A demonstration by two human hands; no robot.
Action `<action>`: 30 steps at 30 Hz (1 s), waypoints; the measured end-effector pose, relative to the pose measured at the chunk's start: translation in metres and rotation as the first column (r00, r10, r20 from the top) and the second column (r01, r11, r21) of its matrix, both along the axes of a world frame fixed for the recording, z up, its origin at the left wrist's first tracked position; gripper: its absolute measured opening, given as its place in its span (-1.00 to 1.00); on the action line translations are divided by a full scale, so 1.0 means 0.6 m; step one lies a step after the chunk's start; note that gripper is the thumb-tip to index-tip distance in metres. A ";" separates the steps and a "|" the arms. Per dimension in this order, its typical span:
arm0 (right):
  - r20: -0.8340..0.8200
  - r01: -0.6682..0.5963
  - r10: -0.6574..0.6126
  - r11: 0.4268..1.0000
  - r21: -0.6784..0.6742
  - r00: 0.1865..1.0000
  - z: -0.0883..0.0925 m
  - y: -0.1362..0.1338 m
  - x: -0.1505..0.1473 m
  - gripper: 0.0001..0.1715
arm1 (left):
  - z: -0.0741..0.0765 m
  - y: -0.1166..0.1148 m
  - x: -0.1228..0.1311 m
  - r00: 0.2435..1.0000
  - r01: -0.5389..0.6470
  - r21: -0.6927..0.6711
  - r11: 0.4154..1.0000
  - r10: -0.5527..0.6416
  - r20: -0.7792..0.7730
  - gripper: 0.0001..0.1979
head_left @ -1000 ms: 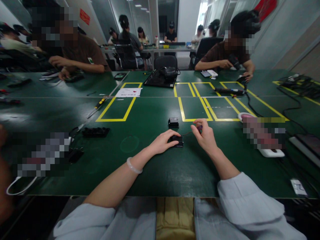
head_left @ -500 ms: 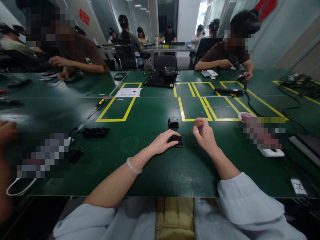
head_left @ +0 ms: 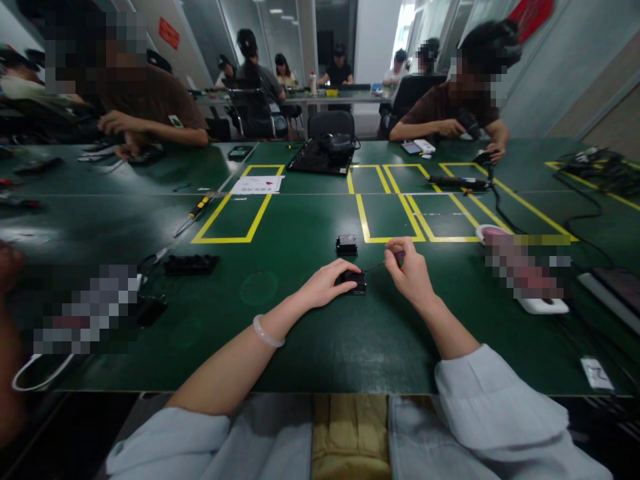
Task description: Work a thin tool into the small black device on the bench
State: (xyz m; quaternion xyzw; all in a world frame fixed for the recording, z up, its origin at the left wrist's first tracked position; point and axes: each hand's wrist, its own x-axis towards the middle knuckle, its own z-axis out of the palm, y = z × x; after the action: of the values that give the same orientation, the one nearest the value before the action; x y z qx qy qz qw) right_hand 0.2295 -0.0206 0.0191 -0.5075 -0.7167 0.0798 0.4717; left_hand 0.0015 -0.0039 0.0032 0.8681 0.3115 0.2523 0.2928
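My left hand (head_left: pixel 327 281) is closed on a small black rectangular part (head_left: pixel 357 287), pressing it against the green table (head_left: pixel 300 347) with thumb and fingers. My fingers cover much of the part. Opposite it, my right hand (head_left: pixel 411 270) grips a thin screwdriver (head_left: pixel 374 267) with a purplish handle mostly hidden by the fingers. The metal shaft points left, and its tip meets the upper right edge of the black part. Just beyond my left hand stands another small black block (head_left: pixel 347 245) with a paler top.
Yellow tape outlines (head_left: pixel 250 239) mark the table's middle. To the left lie a long black part (head_left: pixel 191 265) and a yellow-black screwdriver (head_left: pixel 199 208). Power strips (head_left: pixel 543 305) flank both sides, with black cables at right. Co-workers sit across the table; a person's arm (head_left: pixel 9 347) shows at left.
My right hand shifts very slightly around the screwdriver handle; my left hand and the black part stay put. The co-worker at upper left moves a little.
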 end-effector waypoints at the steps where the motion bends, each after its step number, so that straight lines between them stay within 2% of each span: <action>1: -0.005 -0.003 0.003 1.000 -0.001 1.000 0.000 0.000 0.000 -0.84 | 0.000 0.000 0.000 1.000 0.000 -0.001 1.000 0.000 -0.001 -0.72; 7: -0.001 -0.010 0.010 1.000 -0.009 1.000 -0.001 -0.003 0.002 -0.80 | 0.000 0.000 0.000 1.000 0.004 0.008 1.000 -0.004 0.003 -0.72; 12: 0.014 -0.028 0.029 0.999 -0.017 0.999 0.000 -0.001 0.004 -0.87 | -0.002 0.000 0.000 1.000 0.004 0.011 1.000 -0.004 0.013 -0.72; 17: 0.036 -0.002 0.003 1.000 -0.019 0.999 0.004 0.000 0.003 -0.80 | -0.003 0.001 0.000 1.000 0.007 0.007 1.000 -0.007 0.008 -0.72; 22: 0.012 0.007 -0.007 1.000 -0.003 1.000 0.003 0.000 0.000 -0.88 | -0.003 0.001 0.000 1.000 0.003 0.013 1.000 -0.003 0.012 -0.72; 30: -0.002 -0.010 0.010 1.000 -0.006 1.000 0.001 -0.001 0.004 -0.82 | 0.000 -0.001 -0.001 1.000 -0.001 0.005 1.000 0.001 0.001 -0.71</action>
State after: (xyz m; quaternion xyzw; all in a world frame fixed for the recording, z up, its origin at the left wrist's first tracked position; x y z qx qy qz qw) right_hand 0.2317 -0.0214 0.0200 -0.5051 -0.7186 0.0849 0.4703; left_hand 0.0010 -0.0042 0.0032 0.8686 0.3110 0.2535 0.2909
